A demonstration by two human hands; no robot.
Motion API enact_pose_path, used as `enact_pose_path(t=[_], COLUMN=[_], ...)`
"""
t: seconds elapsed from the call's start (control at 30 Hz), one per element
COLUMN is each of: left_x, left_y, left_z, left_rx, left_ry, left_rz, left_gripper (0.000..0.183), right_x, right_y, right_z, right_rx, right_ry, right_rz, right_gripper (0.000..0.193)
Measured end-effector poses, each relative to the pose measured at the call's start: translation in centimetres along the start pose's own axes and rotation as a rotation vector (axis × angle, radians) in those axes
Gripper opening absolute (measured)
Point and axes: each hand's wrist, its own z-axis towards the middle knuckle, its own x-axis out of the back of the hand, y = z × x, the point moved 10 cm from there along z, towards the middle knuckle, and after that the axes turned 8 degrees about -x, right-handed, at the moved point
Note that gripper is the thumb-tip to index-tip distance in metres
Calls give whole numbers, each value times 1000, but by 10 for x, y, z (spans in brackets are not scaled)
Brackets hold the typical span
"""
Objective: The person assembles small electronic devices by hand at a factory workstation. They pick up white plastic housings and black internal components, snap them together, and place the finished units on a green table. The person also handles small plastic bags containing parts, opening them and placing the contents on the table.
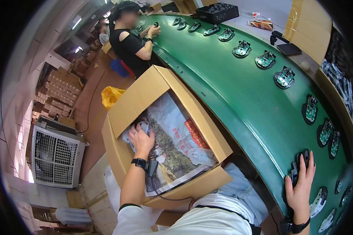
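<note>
Brown cardboard box (pixel 136 102) toward eight o'clock, set close, likely for easy reach; inside, the left hand (pixel 141 140) lies on crumpled pale plastic (pixel 128 138), fingers half spread, whether gripping I cannot tell; at four o'clock, the right hand (pixel 302 184) has fingers curled around a black rounded plastic piece (pixel 294 170) on the green bench (pixel 223 82), seemingly steadying it.

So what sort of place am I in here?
Most likely a factory assembly area: a long green work surface carries a row of small units with exposed circuit boards, a co-worker stands alongside it, and cardboard boxes are stacked in the background.
</note>
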Motion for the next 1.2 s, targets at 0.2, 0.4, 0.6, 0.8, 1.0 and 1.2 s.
enact_pose_path(t=[0.2, 0.4, 0.6, 0.8, 1.0, 1.2], left_x=[-27, -9, -44, -42, -70, -89], left_y=[-46, -37, -16, -33, -78, -140], left_z=[10, 36, 62, 69, 60, 56], left_rx=[94, 117, -83, -115, 219, 298], left_ry=[-92, -254, -451, -351, -640, -632], left_rz=[153, 257, 292, 415, 16, -158], left_gripper=[69, 48, 43, 46, 67, 67], right_x=[0, 0, 0, -1, 2, 1], right_y=[0, 4, 3, 4, 3, 0], right_z=[1, 0, 2, 3, 6, 9], right_rx=[12, -10, -16, -25, -11, 10], right_ry=[-3, 0, -5, 2, 18, 23], right_rz=[12, -4, -6, 0, 33, 50], right_gripper=[78, 79, 80, 79, 77, 76])
